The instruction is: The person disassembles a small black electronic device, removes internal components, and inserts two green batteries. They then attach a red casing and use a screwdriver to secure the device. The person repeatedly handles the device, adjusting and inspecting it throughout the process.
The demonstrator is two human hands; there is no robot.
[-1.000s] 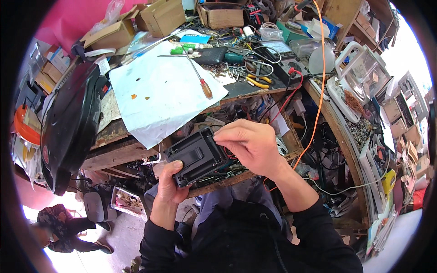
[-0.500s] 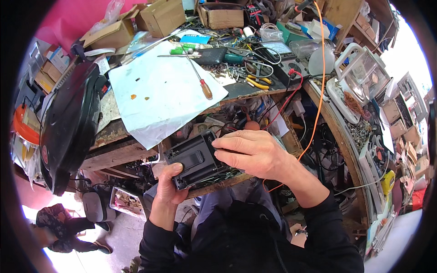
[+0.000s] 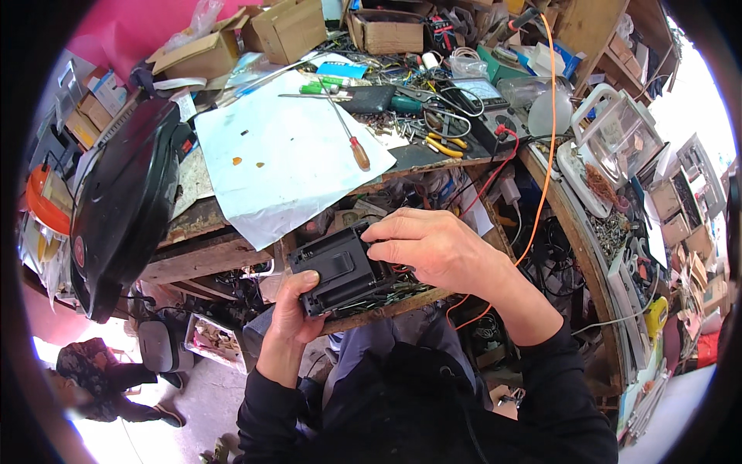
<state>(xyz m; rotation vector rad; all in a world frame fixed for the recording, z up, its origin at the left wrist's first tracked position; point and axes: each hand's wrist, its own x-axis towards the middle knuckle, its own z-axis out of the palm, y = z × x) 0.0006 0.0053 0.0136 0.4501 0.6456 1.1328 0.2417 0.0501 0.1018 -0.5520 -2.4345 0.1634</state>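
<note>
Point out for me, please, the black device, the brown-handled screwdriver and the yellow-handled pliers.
Black device (image 3: 334, 266), head view: raised panel on its face.
Brown-handled screwdriver (image 3: 360, 155), head view: its handle.
Yellow-handled pliers (image 3: 444, 148), head view: lower handle.

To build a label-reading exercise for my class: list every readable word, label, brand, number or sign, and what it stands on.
Nothing is legible enough to quote.
Blue packet: pale print, too blurred.
Analogue meter: dial markings, too small.
Black plastic housing in the left hand: tiny pale marks, too small.
Red-and-black package: white print, too blurred.
</note>
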